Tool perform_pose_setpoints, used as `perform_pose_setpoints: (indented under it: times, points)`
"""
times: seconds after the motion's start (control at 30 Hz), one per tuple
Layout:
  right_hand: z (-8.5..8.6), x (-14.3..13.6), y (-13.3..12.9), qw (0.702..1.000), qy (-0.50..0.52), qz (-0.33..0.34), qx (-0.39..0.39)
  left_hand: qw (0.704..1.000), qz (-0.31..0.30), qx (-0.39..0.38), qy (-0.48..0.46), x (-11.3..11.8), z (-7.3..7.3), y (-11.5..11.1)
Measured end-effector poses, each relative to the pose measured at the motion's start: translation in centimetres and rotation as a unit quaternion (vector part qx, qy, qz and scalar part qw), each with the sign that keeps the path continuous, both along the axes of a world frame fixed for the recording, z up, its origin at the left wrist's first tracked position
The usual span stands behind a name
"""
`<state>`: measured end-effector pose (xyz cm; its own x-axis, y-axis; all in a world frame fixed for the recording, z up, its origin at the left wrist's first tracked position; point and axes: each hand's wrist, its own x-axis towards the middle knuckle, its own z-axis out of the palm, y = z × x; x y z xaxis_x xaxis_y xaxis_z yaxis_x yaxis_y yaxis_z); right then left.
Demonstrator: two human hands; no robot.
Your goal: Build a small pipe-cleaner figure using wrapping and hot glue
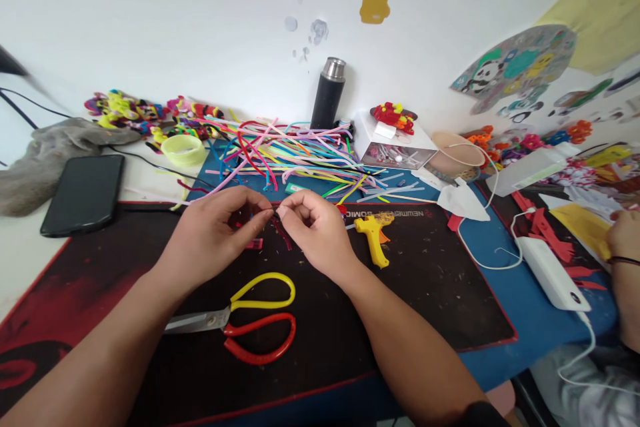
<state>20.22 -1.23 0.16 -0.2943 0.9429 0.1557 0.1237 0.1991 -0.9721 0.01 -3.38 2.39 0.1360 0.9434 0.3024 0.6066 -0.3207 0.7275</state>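
Observation:
My left hand [220,230] and my right hand [315,230] meet fingertip to fingertip above the black desk mat [420,307]. Each has thumb and forefinger pinched together. Whatever lies between the fingertips is too small to make out. Just under the hands, dark red scraps [284,237] lie on the mat. Nearer me, scissors [260,327] with one yellow and one red handle rest slightly open, blades pointing left. A yellow glue gun [373,239] lies right of my right hand.
Many coloured pipe cleaners [300,153] are heaped behind the hands, before a black thermos [327,97]. A phone [84,193] lies at left, a yellow tape roll [183,149] behind it. At right are a white power bank [553,273] with cables and another person's arm [625,267].

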Motion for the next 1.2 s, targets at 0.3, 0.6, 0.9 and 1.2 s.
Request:
perform_pose_setpoints:
  times: [0.3, 0.6, 0.9, 1.2]
  points:
    - [-0.15, -0.04, -0.15, 1.0, -0.013, 0.008, -0.006, 1.0, 0.015, 0.018, 0.016, 0.09, 0.03, -0.17]
    - [-0.07, 0.02, -0.22, 1.0, -0.002, 0.025, -0.013, 0.999, -0.007, 0.044, 0.014, -0.17, -0.21, -0.23]
    - [-0.11, 0.25, 0.08, 0.999, 0.002, 0.024, -0.023, 0.998, -0.02, 0.054, 0.025, -0.06, -0.04, -0.11]
    - [-0.01, 0.24, 0.02, 0.999, 0.016, 0.031, -0.022, 0.993, -0.035, 0.097, 0.048, -0.49, -0.61, -0.08]
